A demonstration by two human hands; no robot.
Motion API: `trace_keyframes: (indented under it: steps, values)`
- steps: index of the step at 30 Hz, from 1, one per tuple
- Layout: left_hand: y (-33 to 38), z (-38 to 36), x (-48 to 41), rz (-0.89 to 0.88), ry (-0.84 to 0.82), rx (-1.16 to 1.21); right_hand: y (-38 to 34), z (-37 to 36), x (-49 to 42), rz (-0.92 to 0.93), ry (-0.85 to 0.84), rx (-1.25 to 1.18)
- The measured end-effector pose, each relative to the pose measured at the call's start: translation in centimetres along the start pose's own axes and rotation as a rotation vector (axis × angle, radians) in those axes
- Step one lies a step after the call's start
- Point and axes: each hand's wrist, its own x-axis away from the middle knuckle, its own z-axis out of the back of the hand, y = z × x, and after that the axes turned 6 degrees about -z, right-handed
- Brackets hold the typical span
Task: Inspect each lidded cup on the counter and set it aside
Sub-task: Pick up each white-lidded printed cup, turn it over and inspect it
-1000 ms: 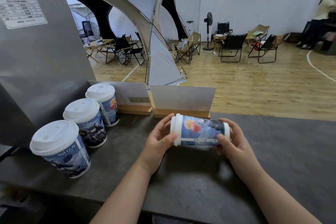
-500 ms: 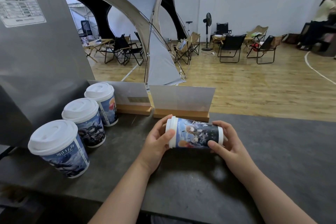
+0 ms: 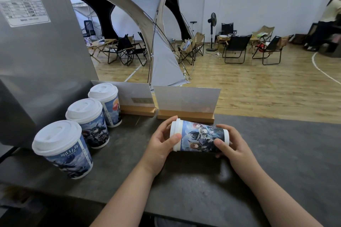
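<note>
A lidded paper cup with blue printed artwork lies sideways in the air just above the dark counter, lid to the left. My left hand grips its white lid end. My right hand holds its base end. Three more lidded cups stand upright in a row at the left: the near cup, the middle cup and the far cup.
A grey metal machine stands behind the row of cups. Two white sign cards on wooden bases stand along the counter's far edge. Beyond the counter are a tent, folding chairs and a wooden floor.
The cup has been rolled about its long axis between both hands, showing a different part of its artwork. It has also shifted slightly left and lower.
</note>
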Motion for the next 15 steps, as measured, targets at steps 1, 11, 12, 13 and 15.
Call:
trace_keyframes:
  steps: [1, 11, 12, 13, 15]
  values:
    - [0.04, -0.04, -0.02, 0.006, -0.006, 0.009, 0.00, -0.03, -0.02, 0.000, 0.011, 0.007]
    - [-0.08, 0.10, -0.23, -0.017, 0.036, 0.017, 0.37, 0.21, -0.04, 0.006, -0.016, 0.002]
    - [-0.10, 0.09, -0.19, -0.023, 0.034, 0.021, 0.30, 0.14, -0.06, 0.004, -0.002, 0.009]
    - [-0.12, 0.06, -0.22, -0.025, 0.033, 0.023, 0.28, 0.11, -0.04, 0.009, 0.004, 0.011]
    - [-0.10, -0.09, -0.29, -0.014, 0.034, 0.018, 0.31, 0.20, 0.15, 0.026, -0.003, 0.015]
